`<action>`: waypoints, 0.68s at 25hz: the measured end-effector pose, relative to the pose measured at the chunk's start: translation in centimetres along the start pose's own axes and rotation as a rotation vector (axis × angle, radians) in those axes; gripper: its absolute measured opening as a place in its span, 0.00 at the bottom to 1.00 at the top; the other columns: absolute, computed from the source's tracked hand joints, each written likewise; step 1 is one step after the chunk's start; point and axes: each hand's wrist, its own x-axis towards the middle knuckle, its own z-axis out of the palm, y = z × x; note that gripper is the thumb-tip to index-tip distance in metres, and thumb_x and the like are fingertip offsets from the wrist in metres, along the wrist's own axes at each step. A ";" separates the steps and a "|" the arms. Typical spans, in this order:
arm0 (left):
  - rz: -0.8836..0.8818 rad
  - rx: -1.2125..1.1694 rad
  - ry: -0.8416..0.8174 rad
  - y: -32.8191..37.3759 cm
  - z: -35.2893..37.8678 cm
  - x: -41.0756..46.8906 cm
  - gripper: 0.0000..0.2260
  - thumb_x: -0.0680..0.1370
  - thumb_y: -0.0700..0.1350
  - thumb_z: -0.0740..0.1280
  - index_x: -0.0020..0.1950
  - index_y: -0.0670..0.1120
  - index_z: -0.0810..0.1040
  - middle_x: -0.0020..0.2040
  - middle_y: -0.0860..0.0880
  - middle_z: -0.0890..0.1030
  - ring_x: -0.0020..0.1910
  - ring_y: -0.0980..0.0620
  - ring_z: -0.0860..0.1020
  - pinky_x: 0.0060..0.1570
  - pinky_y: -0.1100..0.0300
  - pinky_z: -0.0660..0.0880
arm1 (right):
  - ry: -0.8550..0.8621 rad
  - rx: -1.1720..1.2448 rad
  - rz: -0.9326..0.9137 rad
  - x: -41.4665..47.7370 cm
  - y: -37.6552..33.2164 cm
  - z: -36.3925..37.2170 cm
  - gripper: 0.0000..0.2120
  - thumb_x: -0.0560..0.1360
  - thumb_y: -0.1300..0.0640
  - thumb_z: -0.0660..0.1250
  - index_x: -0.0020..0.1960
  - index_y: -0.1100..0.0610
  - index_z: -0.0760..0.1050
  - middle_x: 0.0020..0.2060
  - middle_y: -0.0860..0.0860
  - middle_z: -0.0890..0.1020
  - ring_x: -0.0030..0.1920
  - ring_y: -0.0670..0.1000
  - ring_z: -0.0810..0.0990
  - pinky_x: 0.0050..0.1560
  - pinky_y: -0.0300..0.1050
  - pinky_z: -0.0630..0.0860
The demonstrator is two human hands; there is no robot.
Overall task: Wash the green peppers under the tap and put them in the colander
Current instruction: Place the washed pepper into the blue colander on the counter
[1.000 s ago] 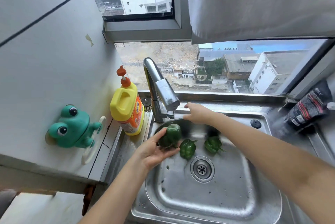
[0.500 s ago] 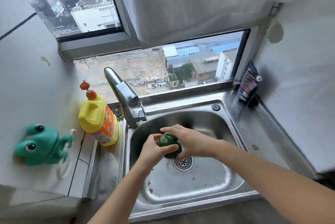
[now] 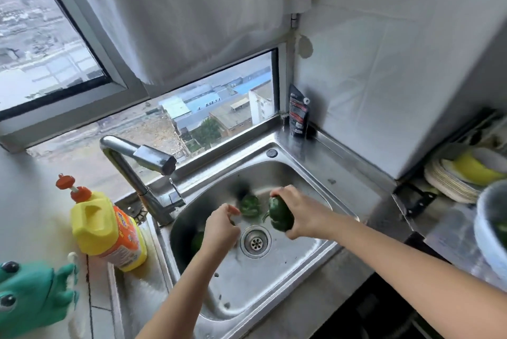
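Observation:
My right hand (image 3: pixel 306 215) grips a dark green pepper (image 3: pixel 279 216) above the drain of the steel sink (image 3: pixel 263 286). My left hand (image 3: pixel 220 230) hovers left of the drain with its fingers bunched and nothing seen in them. A second pepper (image 3: pixel 249 204) lies at the back of the basin. A third pepper (image 3: pixel 197 241) shows partly under my left wrist. The tap (image 3: pixel 155 160) points over the basin's left side, and I see no water stream. The pale colander (image 3: pixel 489 231) stands on the counter at the right edge, with something green inside.
A yellow detergent bottle (image 3: pixel 105 229) and a green frog holder (image 3: pixel 30 294) sit left of the sink. A black pouch (image 3: pixel 298 113) stands in the back corner. Stacked plates with a yellow bowl (image 3: pixel 463 174) lie behind the colander.
Both hands were on one pepper over the drain. Now my right hand alone holds it, shifted right, and my left hand has let go. The view has swung right, showing the colander.

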 end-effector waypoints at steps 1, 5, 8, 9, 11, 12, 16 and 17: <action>0.034 0.086 -0.019 -0.2 0.2 0.0 0.17 0.70 0.31 0.65 0.56 0.43 0.77 0.53 0.46 0.81 0.46 0.52 0.76 0.44 0.64 0.71 | 0.044 -0.036 0.009 -0.7 0.1 0.0 0.42 0.62 0.56 0.76 0.70 0.49 0.58 0.64 0.50 0.66 0.62 0.52 0.67 0.60 0.43 0.69; 0.148 0.397 -0.237 1.1 1.2 0.2 0.28 0.70 0.39 0.69 0.69 0.44 0.70 0.66 0.44 0.74 0.65 0.46 0.72 0.62 0.59 0.69 | 0.160 -0.059 0.100 -3.7 1.0 -0.7 0.40 0.62 0.51 0.74 0.69 0.48 0.58 0.65 0.48 0.66 0.65 0.52 0.63 0.64 0.47 0.64; 0.243 0.352 -0.243 4.0 2.5 0.1 0.27 0.72 0.44 0.68 0.70 0.47 0.69 0.68 0.46 0.73 0.67 0.47 0.71 0.66 0.55 0.68 | 0.204 0.067 0.205 -6.2 2.0 -1.7 0.38 0.62 0.51 0.75 0.66 0.46 0.59 0.62 0.47 0.67 0.62 0.51 0.66 0.64 0.49 0.65; 0.308 0.302 -0.226 5.2 3.1 -0.1 0.23 0.73 0.43 0.68 0.68 0.46 0.72 0.66 0.47 0.75 0.65 0.49 0.73 0.65 0.58 0.69 | 0.224 0.129 0.239 -7.3 2.6 -2.1 0.38 0.62 0.52 0.75 0.65 0.46 0.59 0.61 0.48 0.67 0.61 0.51 0.67 0.64 0.50 0.66; 0.429 0.172 -0.225 7.9 4.3 -0.8 0.16 0.74 0.41 0.68 0.63 0.46 0.77 0.61 0.49 0.80 0.60 0.51 0.77 0.62 0.61 0.71 | 0.260 0.237 0.292 -9.3 3.8 -2.7 0.37 0.62 0.53 0.76 0.65 0.46 0.59 0.61 0.49 0.68 0.61 0.50 0.68 0.64 0.48 0.69; 0.477 0.106 -0.231 9.5 5.1 -1.3 0.14 0.75 0.41 0.68 0.60 0.46 0.79 0.57 0.49 0.81 0.58 0.52 0.78 0.60 0.62 0.72 | 0.298 0.282 0.316 -10.6 4.6 -3.0 0.38 0.62 0.53 0.76 0.65 0.47 0.59 0.61 0.50 0.68 0.62 0.50 0.69 0.64 0.47 0.69; 0.602 -0.086 -0.303 16.2 9.0 -3.6 0.10 0.75 0.37 0.67 0.55 0.45 0.81 0.49 0.53 0.82 0.49 0.57 0.79 0.52 0.66 0.73 | 0.451 0.401 0.422 -15.8 8.4 -5.1 0.45 0.62 0.51 0.77 0.72 0.43 0.56 0.66 0.50 0.68 0.66 0.50 0.68 0.68 0.46 0.68; 0.623 -0.116 -0.325 18.1 10.3 -4.2 0.10 0.75 0.36 0.67 0.55 0.44 0.81 0.49 0.52 0.82 0.48 0.56 0.79 0.52 0.65 0.73 | 0.478 0.426 0.445 -17.5 9.7 -5.9 0.45 0.62 0.50 0.77 0.72 0.40 0.56 0.66 0.50 0.68 0.66 0.49 0.68 0.68 0.46 0.68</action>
